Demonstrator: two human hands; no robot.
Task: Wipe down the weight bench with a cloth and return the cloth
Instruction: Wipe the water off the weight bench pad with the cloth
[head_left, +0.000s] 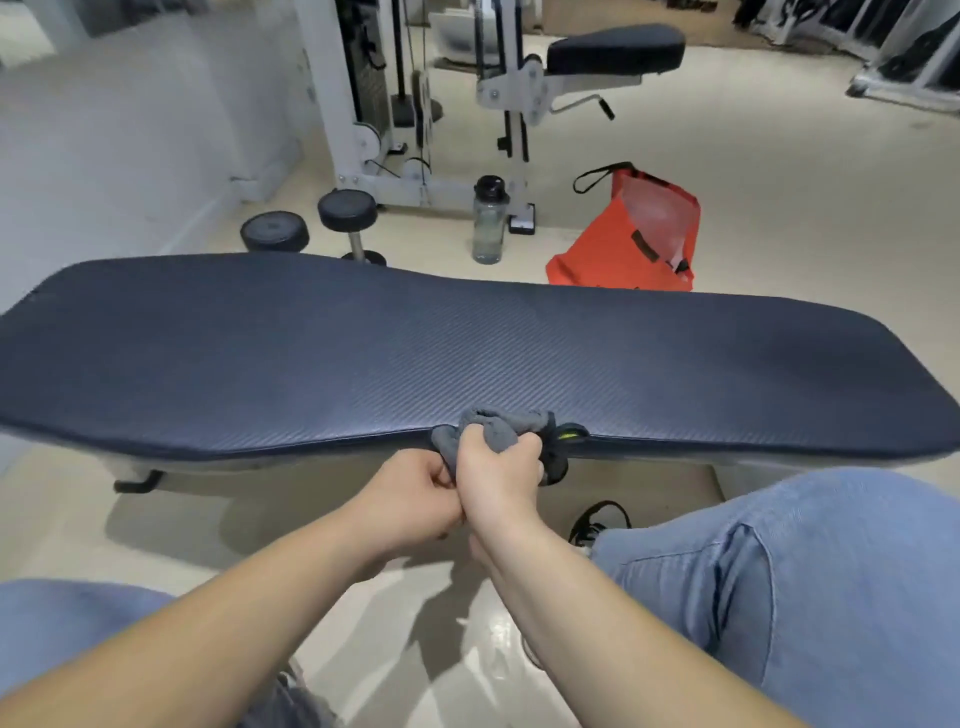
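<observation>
Knees (805, 571) flank us, our left grip (415, 499) and right grip (498, 475) both clutching the bunched grey cloth (501, 423) at the near edge of the surface (467, 353), so we judge wiping at most underway, the return undone.

Soft indoor light, floor (483, 639) glare, wide-angle edge warp, slight blur.

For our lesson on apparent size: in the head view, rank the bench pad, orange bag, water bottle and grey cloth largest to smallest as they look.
1. bench pad
2. orange bag
3. grey cloth and water bottle: unranked; the cloth is bunched, partly hidden, and nearer the camera.
</observation>
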